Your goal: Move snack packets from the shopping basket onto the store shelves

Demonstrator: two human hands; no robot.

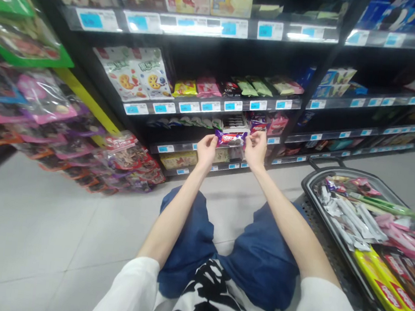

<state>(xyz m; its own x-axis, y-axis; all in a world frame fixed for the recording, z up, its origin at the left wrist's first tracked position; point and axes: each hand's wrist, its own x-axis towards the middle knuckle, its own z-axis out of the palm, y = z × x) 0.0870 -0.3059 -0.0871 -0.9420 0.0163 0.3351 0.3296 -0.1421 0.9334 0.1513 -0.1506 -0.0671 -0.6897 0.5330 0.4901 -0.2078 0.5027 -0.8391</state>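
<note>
A purple snack packet [231, 138] is held level between both my hands in front of a low store shelf [178, 147]. My left hand [206, 150] pinches its left end. My right hand [256, 148] pinches its right end. Both arms reach forward over my knees in blue shorts. Behind the packet, the shelf holds more packets of biscuits and sweets [233, 123].
Black shelving with blue price tags [205, 106] fills the wall ahead. A rack of bagged snacks [41, 101] hangs at the left. A dark basket [311, 180] at the right holds several packets: white, pink, green and yellow. The floor is grey tile.
</note>
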